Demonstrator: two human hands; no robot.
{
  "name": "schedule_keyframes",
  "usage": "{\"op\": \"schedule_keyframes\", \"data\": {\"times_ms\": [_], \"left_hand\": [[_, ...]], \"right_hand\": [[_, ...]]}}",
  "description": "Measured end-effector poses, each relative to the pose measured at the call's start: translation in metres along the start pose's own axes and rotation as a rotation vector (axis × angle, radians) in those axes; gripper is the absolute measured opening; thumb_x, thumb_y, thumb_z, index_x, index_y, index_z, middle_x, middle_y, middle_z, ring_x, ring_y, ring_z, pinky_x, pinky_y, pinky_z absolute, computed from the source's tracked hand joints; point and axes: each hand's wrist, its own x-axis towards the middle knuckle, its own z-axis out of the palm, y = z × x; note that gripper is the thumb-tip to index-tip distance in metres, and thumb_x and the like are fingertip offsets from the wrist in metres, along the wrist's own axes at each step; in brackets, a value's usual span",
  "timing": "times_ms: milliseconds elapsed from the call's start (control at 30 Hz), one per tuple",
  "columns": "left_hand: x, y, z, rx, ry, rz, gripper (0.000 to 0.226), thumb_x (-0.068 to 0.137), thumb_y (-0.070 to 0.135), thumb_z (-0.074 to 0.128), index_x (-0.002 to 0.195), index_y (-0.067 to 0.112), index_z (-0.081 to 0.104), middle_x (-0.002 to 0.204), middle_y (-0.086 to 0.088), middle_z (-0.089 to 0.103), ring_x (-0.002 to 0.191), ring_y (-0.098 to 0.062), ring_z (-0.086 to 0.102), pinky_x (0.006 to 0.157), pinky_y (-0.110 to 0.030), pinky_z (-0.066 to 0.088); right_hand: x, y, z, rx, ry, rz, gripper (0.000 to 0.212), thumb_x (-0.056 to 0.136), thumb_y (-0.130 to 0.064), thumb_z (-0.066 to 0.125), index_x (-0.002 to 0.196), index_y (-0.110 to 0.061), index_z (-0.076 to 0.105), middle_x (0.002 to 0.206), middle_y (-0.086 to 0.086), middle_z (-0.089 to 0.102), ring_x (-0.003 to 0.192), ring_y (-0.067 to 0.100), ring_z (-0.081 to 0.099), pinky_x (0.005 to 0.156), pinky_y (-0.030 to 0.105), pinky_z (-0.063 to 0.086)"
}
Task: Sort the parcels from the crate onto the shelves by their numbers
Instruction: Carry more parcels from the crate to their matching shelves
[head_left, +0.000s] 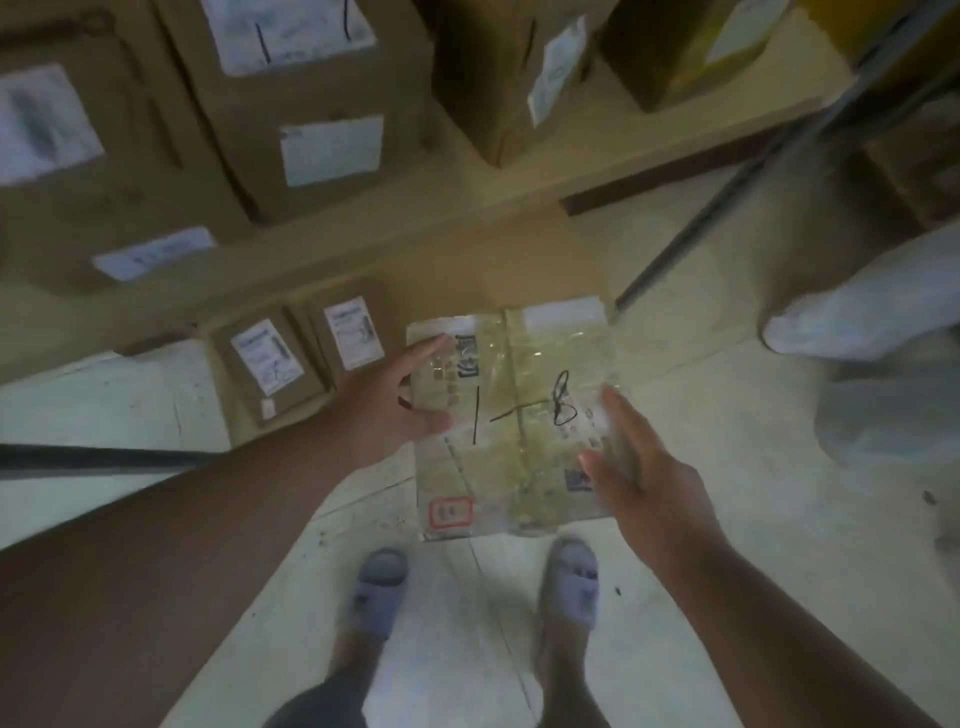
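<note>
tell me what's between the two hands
The taped parcel marked 1-8, seen in the head view: the left hand holds its left edge, the right hand its right edge.

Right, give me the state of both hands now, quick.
Left hand: grips the left edge of the flat, tape-wrapped cardboard parcel marked 1-8.
Right hand: fingers straight, pressed against the parcel's right edge, supporting it.

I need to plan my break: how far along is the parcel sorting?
Done: several labelled boxes already sit on the shelf. In hand: a taped parcel marked "1-8", held between the left hand and right hand. Left: shelving it. The crate is out of view, so the remaining count is unknown.
</note>
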Motion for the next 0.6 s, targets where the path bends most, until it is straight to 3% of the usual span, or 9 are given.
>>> {"op": "schedule_keyframes", "data": {"times_ms": [67, 133, 200, 267, 400, 500, 600], "left_hand": [[0.048, -0.019, 0.008, 0.036, 0.075, -0.033, 0.084, 0.077, 0.015, 0.084, 0.138, 0.053, 0.04, 0.131, 0.003, 0.056, 0.103, -0.007, 0.061, 0.071, -0.012, 0.05], [0.09, -0.035, 0.013, 0.054, 0.191, -0.062, 0.082, 0.077, 0.019, 0.084, 0.142, 0.049, 0.042, 0.116, 0.007, 0.062, 0.091, -0.005, 0.063, 0.066, -0.012, 0.049], [0.124, -0.049, 0.015, 0.126, 0.298, -0.033, 0.078, 0.082, 0.026, 0.08, 0.144, 0.05, 0.038, 0.107, 0.011, 0.063, 0.084, -0.005, 0.062, 0.063, -0.015, 0.051], [0.153, -0.064, 0.017, 0.211, 0.38, 0.001, 0.077, 0.085, 0.034, 0.077, 0.146, 0.051, 0.034, 0.117, 0.011, 0.061, 0.095, -0.013, 0.063, 0.074, -0.028, 0.055], [0.198, -0.096, 0.003, 0.095, 0.402, -0.023, 0.083, 0.079, 0.021, 0.083, 0.145, 0.047, 0.04, 0.134, 0.003, 0.059, 0.102, -0.018, 0.066, 0.085, -0.038, 0.059], [0.228, -0.101, -0.009, 0.069, 0.469, -0.01, 0.078, 0.079, 0.014, 0.082, 0.145, 0.038, 0.047, 0.129, 0.0, 0.06, 0.102, -0.017, 0.063, 0.084, -0.026, 0.053], [0.254, -0.105, -0.019, 0.169, 0.574, 0.003, 0.068, 0.084, 0.02, 0.078, 0.143, 0.036, 0.049, 0.125, 0.008, 0.058, 0.098, -0.012, 0.058, 0.064, -0.011, 0.043]], "right_hand": [[0.056, 0.016, 0.017, -0.008, -0.005, -0.044, 0.063, 0.099, -0.047, 0.052, 0.155, -0.048, 0.022, 0.138, 0.004, 0.062, 0.1, 0.021, 0.065, 0.082, 0.022, 0.041], [0.109, 0.025, 0.033, -0.027, -0.004, -0.108, 0.063, 0.1, -0.048, 0.05, 0.155, -0.047, 0.02, 0.138, 0.002, 0.062, 0.091, 0.015, 0.06, 0.082, 0.023, 0.044], [0.159, 0.029, 0.051, -0.067, 0.022, -0.188, 0.063, 0.101, -0.049, 0.047, 0.156, -0.046, 0.017, 0.143, -0.002, 0.058, 0.105, 0.02, 0.065, 0.09, 0.029, 0.048], [0.202, 0.033, 0.068, -0.109, 0.044, -0.253, 0.062, 0.102, -0.05, 0.044, 0.156, -0.045, 0.015, 0.15, -0.006, 0.052, 0.118, 0.023, 0.064, 0.097, 0.033, 0.048], [0.267, 0.034, 0.097, -0.142, 0.069, -0.335, 0.061, 0.101, -0.049, 0.044, 0.156, -0.041, 0.018, 0.155, -0.008, 0.044, 0.124, 0.025, 0.06, 0.096, 0.034, 0.046], [0.31, 0.034, 0.114, -0.103, 0.11, -0.39, 0.058, 0.1, -0.052, 0.044, 0.153, -0.039, 0.025, 0.146, -0.003, 0.055, 0.118, 0.028, 0.063, 0.091, 0.035, 0.048], [0.348, 0.029, 0.129, -0.102, 0.154, -0.406, 0.055, 0.1, -0.048, 0.049, 0.151, -0.036, 0.031, 0.135, 0.006, 0.062, 0.115, 0.031, 0.063, 0.088, 0.034, 0.047]]}}
